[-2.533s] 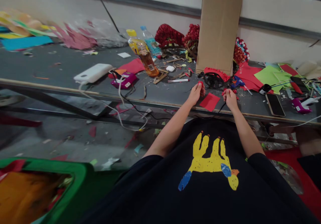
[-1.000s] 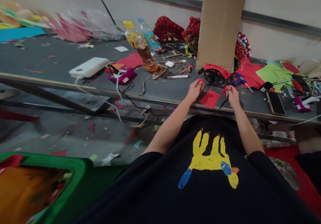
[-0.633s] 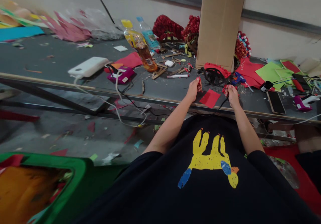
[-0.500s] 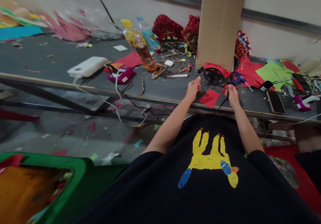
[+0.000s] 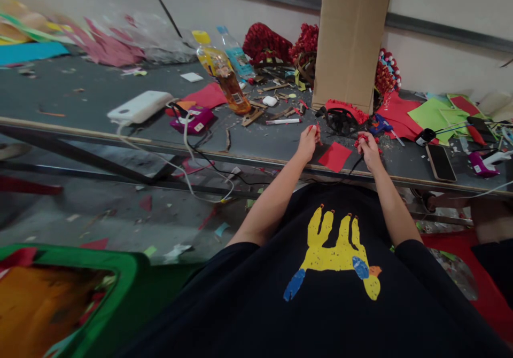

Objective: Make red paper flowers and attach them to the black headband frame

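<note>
My left hand (image 5: 308,142) is closed above the table's front edge, its fingertips pinching a small red piece that looks like paper. Curled around a bunch of crinkled red bits (image 5: 357,143), my right hand (image 5: 369,150) is a short way across from it. A red paper square (image 5: 335,156) lies flat on the table between the two hands. Just beyond them rests a black curved frame (image 5: 340,121) with a red crinkled covering on part of it. A blue glue gun (image 5: 380,124) lies behind my right hand.
A tall cardboard piece (image 5: 352,43) stands at the back. Leftward are a tea bottle (image 5: 228,83), a white power bank (image 5: 140,107) and a purple box (image 5: 194,119) with cables. To the right lie a phone (image 5: 441,163) and green paper (image 5: 435,118). A green bin (image 5: 136,278) stands lower left.
Both hands stay almost in place, with slight finger movement. Red now shows at my left fingertips, and more of the red bits shows around my right fingers.
</note>
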Demonstrator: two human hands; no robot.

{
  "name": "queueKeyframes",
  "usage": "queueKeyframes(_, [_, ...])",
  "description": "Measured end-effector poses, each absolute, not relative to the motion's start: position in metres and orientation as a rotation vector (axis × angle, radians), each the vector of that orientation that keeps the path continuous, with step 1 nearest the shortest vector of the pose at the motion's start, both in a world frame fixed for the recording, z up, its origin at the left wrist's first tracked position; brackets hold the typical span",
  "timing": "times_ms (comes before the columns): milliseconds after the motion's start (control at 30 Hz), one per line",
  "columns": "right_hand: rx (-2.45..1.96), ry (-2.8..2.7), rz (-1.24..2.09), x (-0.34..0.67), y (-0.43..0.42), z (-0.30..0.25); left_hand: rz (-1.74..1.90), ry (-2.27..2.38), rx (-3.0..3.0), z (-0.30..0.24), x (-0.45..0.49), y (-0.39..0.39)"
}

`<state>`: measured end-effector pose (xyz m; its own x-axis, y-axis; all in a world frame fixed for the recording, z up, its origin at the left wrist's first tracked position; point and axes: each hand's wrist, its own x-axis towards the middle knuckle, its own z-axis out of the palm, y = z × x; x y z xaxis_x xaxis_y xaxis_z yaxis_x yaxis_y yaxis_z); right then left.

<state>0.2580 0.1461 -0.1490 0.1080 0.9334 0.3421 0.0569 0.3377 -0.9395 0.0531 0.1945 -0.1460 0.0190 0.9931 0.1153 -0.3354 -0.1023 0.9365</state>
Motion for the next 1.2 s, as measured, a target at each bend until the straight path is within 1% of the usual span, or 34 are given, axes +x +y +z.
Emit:
queueKeyframes(167, [-0.989,-1.265,0.929,0.2599,0.1479,-0.1505,1.383,0.827,1.05,-0.1463,0.053,0.1949])
queueKeyframes(333, [-1.003,-1.349,0.881,0.2603,0.1481,-0.1511,1.247,0.749,0.963,-0.1441,0.0513,0.1943])
queueKeyframes(700, [-1.139,-1.315,0.678,0.2634,0.1489,-0.1527,1.355,0.826,1.035,-0.1485,0.052,0.1971])
queueKeyframes(1067, [-1.06,-1.247,0.777,0.2612,0.1485,-0.1515,1.457,0.868,1.16,-0.1491,0.0541,0.1961])
queueKeyframes(1200, [-1.111,-1.296,0.745,0.264,0.1498,-0.1534,1.397,0.807,1.097,-0.1489,0.0528,0.196])
